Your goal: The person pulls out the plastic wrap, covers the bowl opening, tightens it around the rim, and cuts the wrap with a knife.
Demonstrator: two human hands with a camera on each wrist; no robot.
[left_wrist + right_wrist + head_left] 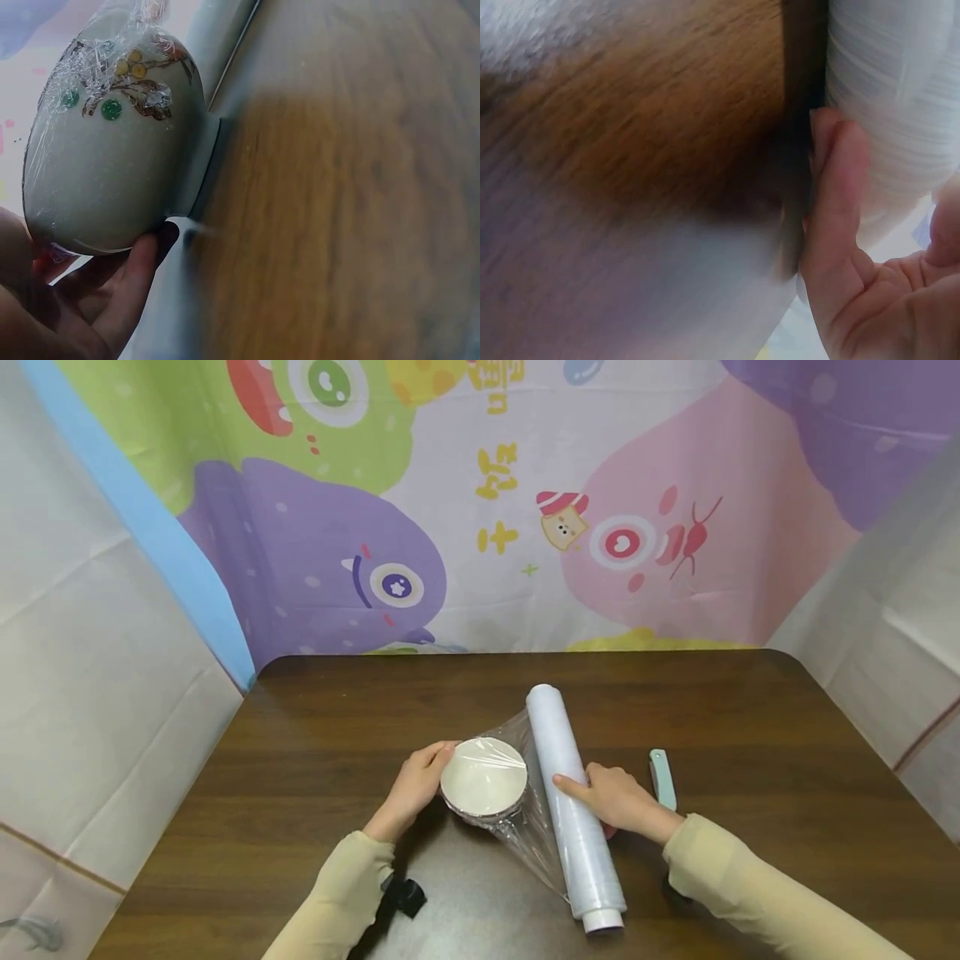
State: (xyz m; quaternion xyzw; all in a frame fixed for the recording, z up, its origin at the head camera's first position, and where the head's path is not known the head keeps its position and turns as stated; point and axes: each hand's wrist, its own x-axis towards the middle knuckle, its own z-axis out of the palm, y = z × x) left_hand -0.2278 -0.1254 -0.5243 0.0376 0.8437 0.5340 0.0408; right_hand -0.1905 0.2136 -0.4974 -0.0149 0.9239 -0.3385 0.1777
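Observation:
A white bowl (483,779) stands on the table with clear cling film (534,827) stretched over its mouth and bunched at its side. In the left wrist view the bowl (120,172) shows painted branches and green dots under the crinkled film. My left hand (415,785) holds the bowl's left side, thumb near the rim and fingers low on the wall. To the right, the film runs to a long roll of cling film (566,743). My right hand (618,797) grips this roll near its middle, with the thumb on top; its fingers (838,180) curl along the side.
A light green handle (662,779) lies on the table just beyond my right hand. Something small and red (608,831) peeks out beneath that hand. A black wrist-camera piece (409,897) sits by my left sleeve. A patterned cloth (495,593) hangs behind the brown table (337,710).

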